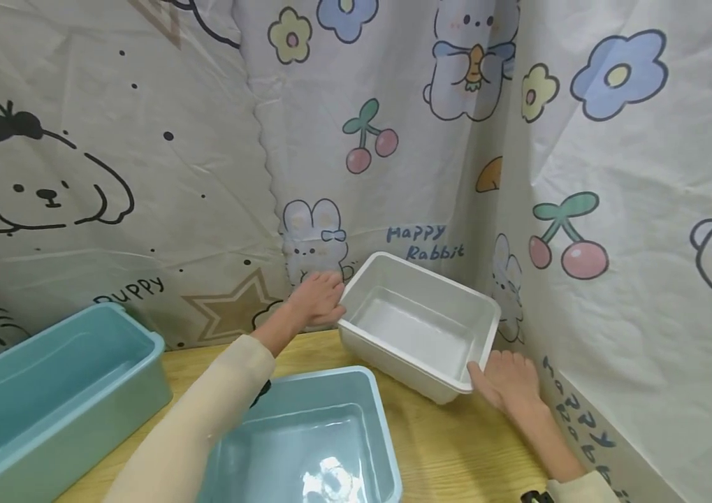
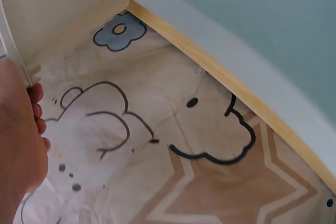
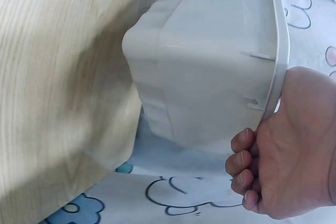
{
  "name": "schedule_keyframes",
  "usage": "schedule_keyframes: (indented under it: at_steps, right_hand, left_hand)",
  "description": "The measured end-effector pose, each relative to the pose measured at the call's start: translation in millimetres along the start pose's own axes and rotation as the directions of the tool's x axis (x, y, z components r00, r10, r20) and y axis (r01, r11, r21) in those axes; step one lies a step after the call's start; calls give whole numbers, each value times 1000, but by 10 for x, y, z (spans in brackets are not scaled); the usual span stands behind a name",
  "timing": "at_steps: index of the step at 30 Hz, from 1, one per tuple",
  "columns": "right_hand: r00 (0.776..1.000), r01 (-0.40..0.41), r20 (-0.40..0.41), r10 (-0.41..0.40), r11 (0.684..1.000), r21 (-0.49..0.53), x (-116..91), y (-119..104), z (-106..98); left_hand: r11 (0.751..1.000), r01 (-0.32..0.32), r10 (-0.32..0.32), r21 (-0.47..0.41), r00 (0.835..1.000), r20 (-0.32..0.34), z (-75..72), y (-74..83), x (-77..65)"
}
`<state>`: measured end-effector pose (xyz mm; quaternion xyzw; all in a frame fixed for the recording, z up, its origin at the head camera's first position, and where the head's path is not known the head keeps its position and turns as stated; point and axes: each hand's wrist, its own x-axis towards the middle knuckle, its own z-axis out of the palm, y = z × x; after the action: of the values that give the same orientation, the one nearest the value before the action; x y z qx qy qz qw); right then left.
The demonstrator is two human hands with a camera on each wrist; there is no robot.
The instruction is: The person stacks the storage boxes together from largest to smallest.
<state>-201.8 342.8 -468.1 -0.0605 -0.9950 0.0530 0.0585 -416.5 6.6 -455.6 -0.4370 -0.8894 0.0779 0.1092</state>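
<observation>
White bin [image 1: 418,328]: at desk [image 1: 456,447] back, beyond ctr blue bin [image 1: 286,436]; inner floor visible;
L hand [image 1: 318,300], R hand [image 1: 509,381]: fingers gripping its opp. rims;
Far-L blue bin [image 1: 91,416]: open-topped, nr curtain [image 1: 217,216]

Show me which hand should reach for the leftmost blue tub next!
Probably the left hand: it's nearer that blue tub, while the right hand grips the white tub at its other end. Left must release it first.

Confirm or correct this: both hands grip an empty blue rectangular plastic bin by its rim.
Wrong colour: the rectangular plastic bin is off-white, not blue, as the head view shows. It is empty, and the left hand and right hand grip it that way.
</observation>
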Motion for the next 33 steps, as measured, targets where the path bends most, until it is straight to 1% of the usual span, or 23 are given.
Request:
schedule_keyframes:
  at_steps: [2,6,9,12,16,22,28,33]
  right_hand:
    - [1000,17,-6,-17,1000,-13,11,-32,-26]
    - [998,50,-22,-51,999,-19,38,-102,-67]
    - [995,83,-54,-84,996,-24,65,-161,-108]
    - [987,124,-101,-127,992,-39,100,-221,-161]
    - [970,173,-165,-180,983,-54,126,-310,-231]
    - [946,220,-232,-224,975,-46,150,-425,-306]
    - [930,262,-259,-260,965,-28,153,-511,-415]
    - [922,304,-246,-299,953,-19,137,-595,-537]
  left_hand:
    - [1000,3,-4,-12,999,-41,-26,-27,-93]
    - [999,12,-17,-40,992,-122,-109,-62,-291]
    - [998,39,-47,-57,986,-161,-186,-69,-449]
    - [994,84,-95,-70,979,-178,-263,-71,-604]
    - [987,137,-151,-81,967,-203,-359,-82,-809]
    - [976,200,-217,-90,945,-246,-503,-56,-1088]
    - [971,224,-240,-86,924,-298,-700,-18,-1311]
    - [964,253,-265,-79,915,-305,-858,14,-1496]
